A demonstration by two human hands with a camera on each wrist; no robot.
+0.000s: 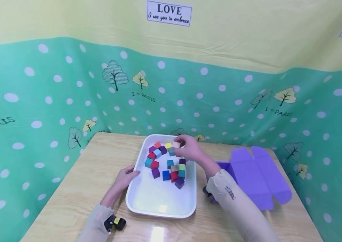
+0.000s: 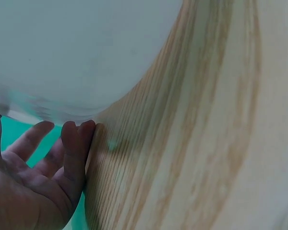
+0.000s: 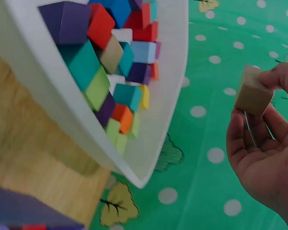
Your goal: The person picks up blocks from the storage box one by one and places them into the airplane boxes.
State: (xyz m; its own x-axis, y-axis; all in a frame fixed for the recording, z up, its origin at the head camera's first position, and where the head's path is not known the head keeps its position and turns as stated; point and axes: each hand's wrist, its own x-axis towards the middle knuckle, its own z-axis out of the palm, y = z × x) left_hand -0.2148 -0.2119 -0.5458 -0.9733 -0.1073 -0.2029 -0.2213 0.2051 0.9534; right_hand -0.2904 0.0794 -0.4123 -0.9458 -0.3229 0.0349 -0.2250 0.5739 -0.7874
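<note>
Taking the tray as the dial, with 12 at its far end: the right hand [image 1: 188,148] is at 1 o'clock over the tray [image 1: 161,200], its grip pinching a wood block [image 3: 253,93] between thumb and fingertips; the right wrist view shows that block clear of the others; the left hand [image 1: 124,178] is at 9 o'clock, its grip on the tray's side, thumb at the rim and bent fingers against the outer wall.

The tray, white and shallow, lies flat on the desk [image 1: 98,168]; loose blocks spread inside it from 9 o'clock round through 12 to 4; a yellow block [image 1: 168,145] sits near 12, a blue block [image 1: 166,175] near the middle, a lime block [image 1: 181,167] at about 2:30 between a purple one and a teal one; another purple block [image 1: 179,183] lies near 4.

A purple box [image 1: 226,168] stands at 3 o'clock, just beside the tray, partly hidden by the right sleeve [image 1: 234,201]; its lid [image 1: 249,178] is folded open, away from the tray; behind the desk hangs a green and yellow curtain [image 1: 189,111] with pale dots and printed trees.
</note>
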